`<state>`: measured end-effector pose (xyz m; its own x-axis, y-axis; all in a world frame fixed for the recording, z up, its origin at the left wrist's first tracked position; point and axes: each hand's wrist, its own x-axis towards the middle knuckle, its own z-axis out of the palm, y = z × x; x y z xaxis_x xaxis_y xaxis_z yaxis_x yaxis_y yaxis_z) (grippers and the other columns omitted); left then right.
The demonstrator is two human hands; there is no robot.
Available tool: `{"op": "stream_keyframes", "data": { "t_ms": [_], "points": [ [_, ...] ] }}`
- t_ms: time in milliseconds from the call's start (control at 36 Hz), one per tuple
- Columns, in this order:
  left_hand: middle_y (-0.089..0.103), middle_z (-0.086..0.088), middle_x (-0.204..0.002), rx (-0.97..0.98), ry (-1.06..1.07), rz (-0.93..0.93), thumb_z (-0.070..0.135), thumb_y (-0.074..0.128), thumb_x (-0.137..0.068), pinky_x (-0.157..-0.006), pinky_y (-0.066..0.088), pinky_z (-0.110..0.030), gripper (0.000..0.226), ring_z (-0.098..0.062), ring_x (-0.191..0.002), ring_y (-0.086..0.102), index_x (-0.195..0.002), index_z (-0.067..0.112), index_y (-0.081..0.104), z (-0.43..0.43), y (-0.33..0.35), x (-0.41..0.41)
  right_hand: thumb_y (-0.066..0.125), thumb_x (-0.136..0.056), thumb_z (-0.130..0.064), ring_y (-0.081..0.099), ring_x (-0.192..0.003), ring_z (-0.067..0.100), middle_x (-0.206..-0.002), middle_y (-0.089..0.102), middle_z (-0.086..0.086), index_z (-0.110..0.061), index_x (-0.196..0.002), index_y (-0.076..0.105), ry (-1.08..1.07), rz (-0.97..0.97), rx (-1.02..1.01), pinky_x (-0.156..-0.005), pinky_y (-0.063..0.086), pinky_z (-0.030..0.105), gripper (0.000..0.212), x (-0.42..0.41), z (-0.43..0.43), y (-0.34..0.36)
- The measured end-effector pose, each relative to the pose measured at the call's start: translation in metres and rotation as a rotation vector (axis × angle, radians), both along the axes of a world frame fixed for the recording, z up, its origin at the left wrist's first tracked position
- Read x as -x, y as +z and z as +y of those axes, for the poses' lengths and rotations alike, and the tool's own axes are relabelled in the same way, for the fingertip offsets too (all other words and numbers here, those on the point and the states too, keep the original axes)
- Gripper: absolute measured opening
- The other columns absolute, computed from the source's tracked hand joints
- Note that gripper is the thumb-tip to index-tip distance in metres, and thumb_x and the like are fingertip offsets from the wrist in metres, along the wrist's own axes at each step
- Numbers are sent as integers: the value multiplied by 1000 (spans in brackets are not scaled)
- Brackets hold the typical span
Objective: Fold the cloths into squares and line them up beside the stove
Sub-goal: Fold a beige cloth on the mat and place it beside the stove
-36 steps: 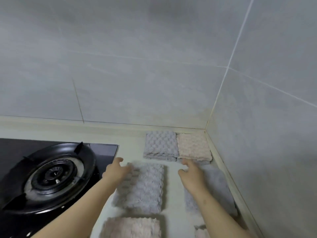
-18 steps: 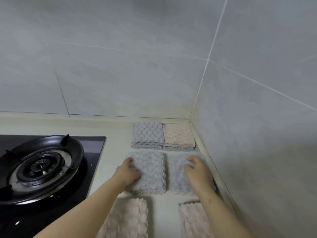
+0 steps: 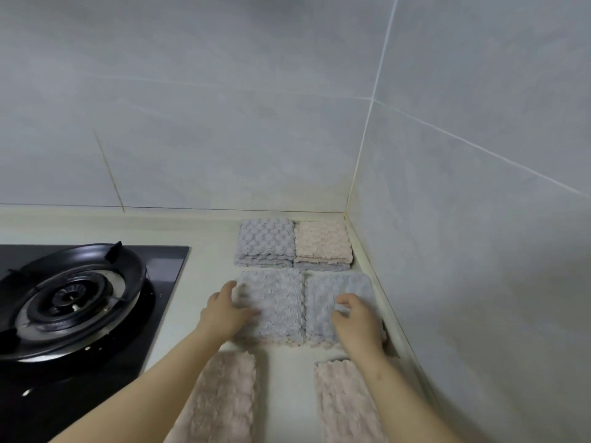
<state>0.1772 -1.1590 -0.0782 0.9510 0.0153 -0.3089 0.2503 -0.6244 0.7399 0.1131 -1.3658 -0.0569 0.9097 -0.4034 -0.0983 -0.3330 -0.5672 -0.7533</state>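
Folded fluffy cloths lie in two columns right of the stove (image 3: 73, 298). At the back sit a grey square (image 3: 264, 243) and a pink square (image 3: 322, 243). In the middle row lie a grey cloth (image 3: 278, 306) and a second grey cloth (image 3: 323, 302), side by side. My left hand (image 3: 225, 313) rests flat on the left edge of the first, fingers spread. My right hand (image 3: 355, 318) lies on the second, fingers slightly curled on top. Two pink cloths, one on the left (image 3: 220, 398) and one on the right (image 3: 347, 401), lie nearest me.
The pale countertop (image 3: 208, 238) ends at grey tiled walls meeting in a corner (image 3: 347, 215) behind the cloths. The right wall runs close along the right column. The black gas hob with its burner ring fills the left.
The two middle grey cloths went from skewed and apart to straight and side by side. Both hands slid with them and now lie on top. The view has shifted left.
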Motion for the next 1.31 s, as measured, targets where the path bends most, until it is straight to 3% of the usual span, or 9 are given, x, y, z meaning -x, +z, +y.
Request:
{"op": "stream_keyframes", "data": {
  "t_ms": [167,278,500,611,722,833,945,1222,1306],
  "points": [
    [38,-13,-140,-53,6,-143,26,63,-84,-95,44,-44,68,-37,-115,49,-143,18,29,26,0,25,50,-89,-8,53,-71,20,-89,54,3,-12,-116,56,36,-13,-66,-66,43,27,28,15,18,-3],
    [33,-12,-145,-146,16,-165,22,57,-88,-98,40,-39,66,-33,-124,41,-144,18,24,44,4,46,51,-89,-12,57,-81,23,-101,59,7,-14,-115,56,41,-10,-59,-73,46,29,27,26,35,-1],
    [24,-10,-148,-204,33,78,32,49,-89,-105,35,-47,68,-38,-129,30,-146,27,12,77,1,96,53,-87,-12,57,-103,25,-117,61,7,-15,-114,59,47,-43,-20,-85,46,31,28,62,70,2],
    [45,-13,-130,-73,2,147,32,56,-85,-99,44,-43,66,-35,-112,51,-142,26,22,86,-6,113,51,-87,-7,55,-83,21,-111,61,7,-14,-115,57,20,-41,-71,-74,44,30,29,86,74,-1],
    [51,-13,-123,1,-3,132,29,58,-86,-93,48,-42,62,-33,-104,56,-139,25,27,78,-8,123,51,-87,-6,59,-94,25,-113,63,9,-13,-115,57,-32,-46,-74,-79,43,29,30,106,65,-3],
    [48,-16,-127,-18,-32,117,31,61,-84,-97,45,-42,64,-35,-109,53,-139,23,28,61,-7,129,51,-86,-5,58,-79,26,-108,62,11,-19,-103,55,-66,-64,-83,-73,46,33,22,116,53,-6],
    [44,-17,-131,-69,-59,116,34,60,-85,-101,41,-41,66,-35,-114,51,-140,22,27,37,-5,132,49,-89,-5,52,-72,21,-98,60,9,-14,-114,55,-63,-45,-62,-63,37,26,27,122,38,-3],
    [35,-15,-139,-39,20,56,32,57,-86,-102,36,-41,64,-38,-121,42,-140,26,23,-11,-11,140,50,-87,-10,58,-101,22,-123,58,4,-15,-116,57,-30,-27,45,-85,47,31,30,137,8,-10],
    [14,-11,-152,-274,20,-69,39,50,-89,-109,27,-43,69,-34,-136,24,-146,30,11,-15,-6,148,49,-89,-12,57,-96,20,-122,58,2,-17,-118,56,37,-57,95,-87,47,32,30,139,2,-13]
  ]
}}
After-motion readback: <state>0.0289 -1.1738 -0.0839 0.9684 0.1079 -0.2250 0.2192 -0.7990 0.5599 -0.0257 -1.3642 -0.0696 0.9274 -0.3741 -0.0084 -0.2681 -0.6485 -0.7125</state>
